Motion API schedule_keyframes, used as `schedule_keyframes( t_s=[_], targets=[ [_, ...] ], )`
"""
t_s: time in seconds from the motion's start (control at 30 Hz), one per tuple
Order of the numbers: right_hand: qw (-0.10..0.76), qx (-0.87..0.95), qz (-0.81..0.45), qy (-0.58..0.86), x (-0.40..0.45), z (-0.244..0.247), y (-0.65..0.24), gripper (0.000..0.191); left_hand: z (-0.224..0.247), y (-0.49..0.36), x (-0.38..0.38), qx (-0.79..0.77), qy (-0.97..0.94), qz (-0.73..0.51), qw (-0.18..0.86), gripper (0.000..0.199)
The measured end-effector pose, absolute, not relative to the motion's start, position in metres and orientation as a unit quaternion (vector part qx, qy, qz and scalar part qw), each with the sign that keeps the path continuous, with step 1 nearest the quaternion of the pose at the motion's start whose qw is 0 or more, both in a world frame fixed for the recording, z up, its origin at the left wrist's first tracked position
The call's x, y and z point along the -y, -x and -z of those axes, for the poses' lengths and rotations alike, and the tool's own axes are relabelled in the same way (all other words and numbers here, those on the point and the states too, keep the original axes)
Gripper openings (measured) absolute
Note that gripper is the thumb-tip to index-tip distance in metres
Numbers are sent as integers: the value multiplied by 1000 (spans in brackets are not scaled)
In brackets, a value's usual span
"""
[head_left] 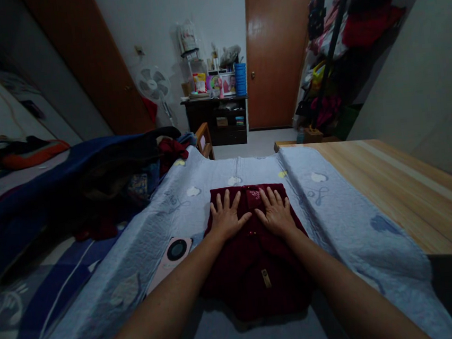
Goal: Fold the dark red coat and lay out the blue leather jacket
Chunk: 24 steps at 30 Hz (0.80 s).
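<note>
2 hands, flat on folded garment, quilted sheet

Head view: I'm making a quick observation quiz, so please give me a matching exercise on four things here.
1. dark red garment
2. pink device
3. white fan
4. blue container

A. standing left of the dark cabinet
B. under the left hand and right hand
C. on top of the dark cabinet
D. lying left of the garment

Pairs: 1-B, 2-D, 3-A, 4-C
</note>
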State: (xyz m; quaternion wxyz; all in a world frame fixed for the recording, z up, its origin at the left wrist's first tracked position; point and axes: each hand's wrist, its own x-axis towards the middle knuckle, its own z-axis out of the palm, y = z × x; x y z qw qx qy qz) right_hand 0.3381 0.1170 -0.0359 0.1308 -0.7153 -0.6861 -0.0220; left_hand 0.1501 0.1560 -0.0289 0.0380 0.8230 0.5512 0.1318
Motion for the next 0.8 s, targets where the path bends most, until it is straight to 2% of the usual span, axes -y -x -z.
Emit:
schedule_keyframes(
  t_s=[0.23, 0.5, 0.63, 0.8],
  targets=[
    [130, 685, 32, 716, -116, 33, -336, 69, 25, -154, -153, -569, -815, -107, 22, 82],
    [105, 733, -106, 664, -88, -5, -347, 65, -12, -129, -117, -515, -844, -24, 151, 79],
    [116, 763, -103, 628, -45, -12, -346, 57, -14, -112, -78, -485, -865, -36, 125, 76],
    [96, 756, -66, 645, -14, 1, -338, 59, 3, -113, -54, -502, -858, -59, 88, 79]
  ],
)
